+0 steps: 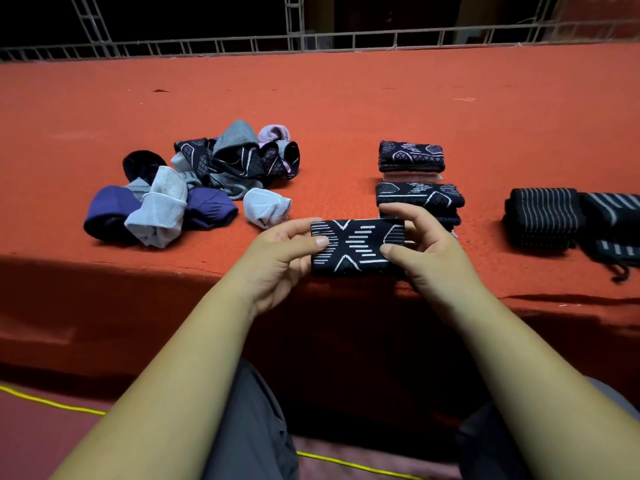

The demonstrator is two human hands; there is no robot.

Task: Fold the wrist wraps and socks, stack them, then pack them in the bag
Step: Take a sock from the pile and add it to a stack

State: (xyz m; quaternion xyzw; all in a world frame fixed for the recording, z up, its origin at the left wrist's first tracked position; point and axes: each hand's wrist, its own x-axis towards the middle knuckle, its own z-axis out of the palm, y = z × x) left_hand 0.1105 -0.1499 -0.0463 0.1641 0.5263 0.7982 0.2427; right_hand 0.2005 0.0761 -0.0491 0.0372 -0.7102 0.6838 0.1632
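A folded black sock with a white pattern [356, 245] is held flat just above the front edge of the red surface. My left hand [287, 249] pinches its left end and my right hand [420, 252] pinches its right end. Right behind it sits a stack of folded patterned socks [420, 197], and a second folded stack [411, 155] lies farther back. At the right lie folded black wrist wraps with white stripes [543, 216]. A loose pile of unfolded socks [194, 181] in grey, purple and black lies at the left.
The red carpeted platform [329, 98] stretches far back to a metal railing [311, 39]. Its front edge drops in front of my knees. A yellow cord [52, 403] runs along the floor below. No bag is in view.
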